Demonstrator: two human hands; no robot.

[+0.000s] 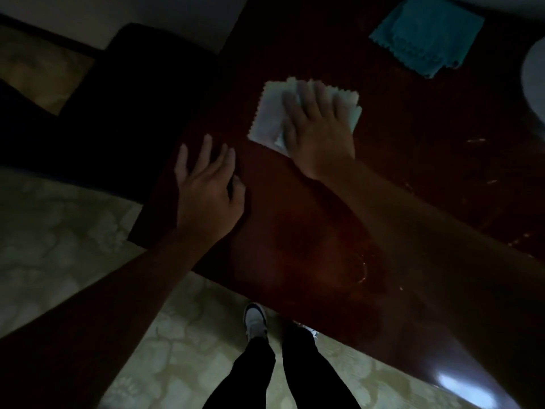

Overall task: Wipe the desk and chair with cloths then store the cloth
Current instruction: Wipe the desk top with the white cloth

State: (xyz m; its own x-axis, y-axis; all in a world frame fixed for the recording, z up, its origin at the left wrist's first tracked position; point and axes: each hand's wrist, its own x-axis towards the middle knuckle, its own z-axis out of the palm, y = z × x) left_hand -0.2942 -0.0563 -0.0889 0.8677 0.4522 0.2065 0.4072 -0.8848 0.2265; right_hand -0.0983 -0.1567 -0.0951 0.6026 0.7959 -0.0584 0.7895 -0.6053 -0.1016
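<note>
- Desk: dark reddish wood with a glossy top, running from near right to far left across my view; a bright glare sits on its near right corner, and a few pale scuffs show on the right side.
- White cloth: folded, with zigzag edges, lying flat on the desk toward the far middle, under my right hand.
- Right hand: palm down on the white cloth, fingers straight and spread, pressing it to the wood (nothing is gripped). The fingertips look slightly blurred.
- Left hand: flat on the desk near its left edge, fingers extended and a little apart, holding nothing. It lies to the near left of the cloth, apart from it.
- Teal cloth: a second folded cloth, also with zigzag edges, lying on the far right of the desk, well apart from both hands.
- Chair: a very dark shape just beyond the desk's left edge (the light is too dim to make out its parts).
- Pale round thing: cut off at the right edge of view; I cannot tell what it is.
- Floor: pale, with a blotchy pattern, on the near left and under me.
- My legs: in dark trousers, at the desk's near edge, with one light shoe in view.
</note>
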